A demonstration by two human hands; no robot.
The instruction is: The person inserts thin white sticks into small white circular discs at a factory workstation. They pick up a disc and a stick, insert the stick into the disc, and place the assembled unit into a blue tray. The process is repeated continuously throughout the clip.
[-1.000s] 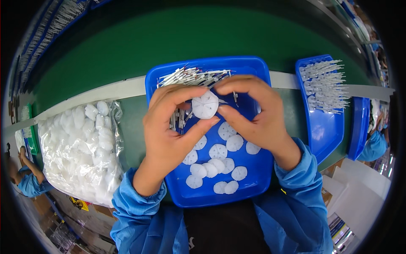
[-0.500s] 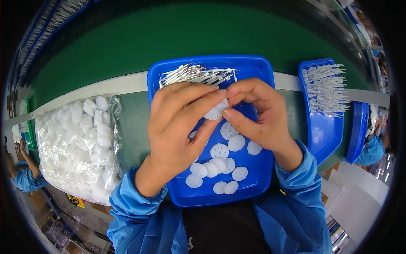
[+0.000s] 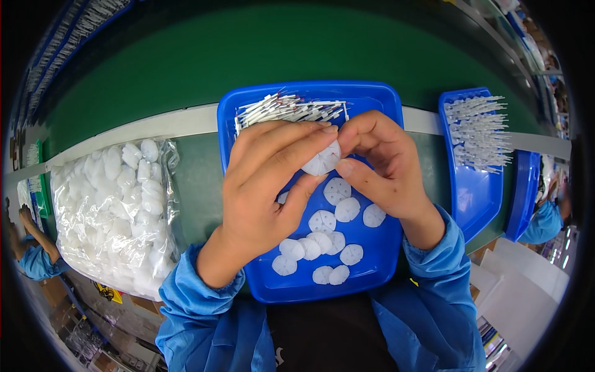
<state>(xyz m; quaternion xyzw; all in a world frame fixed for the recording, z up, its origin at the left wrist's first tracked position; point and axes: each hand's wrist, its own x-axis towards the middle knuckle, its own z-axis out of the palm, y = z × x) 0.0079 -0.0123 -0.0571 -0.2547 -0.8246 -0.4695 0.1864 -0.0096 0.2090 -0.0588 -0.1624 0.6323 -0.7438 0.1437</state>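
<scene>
Over the blue tray (image 3: 378,263), my left hand (image 3: 251,180) grips a round white disc (image 3: 322,161) with pleat-like creases, its fingers across the top and its thumb below. My right hand (image 3: 390,170) is at the disc's right edge, forefinger and thumb closing on it from above and below. Whatever lies between those right fingertips is too small to make out. Beneath my hands several loose white discs (image 3: 321,221) lie in the tray, some overlapping and some with small holes. Thin white rods (image 3: 279,110) are bunched at the tray's far end.
A clear plastic bag (image 3: 114,217) full of white discs lies at left. On the right, a blue tray (image 3: 477,201) holds a stack of white rods (image 3: 477,133), with another blue bin (image 3: 524,192) beyond. Co-workers' blue sleeves (image 3: 43,263) show at both sides.
The disc and both hands have shifted slightly to the right. My right fingertips have drawn a little outward along the disc, so more of its face shows.
</scene>
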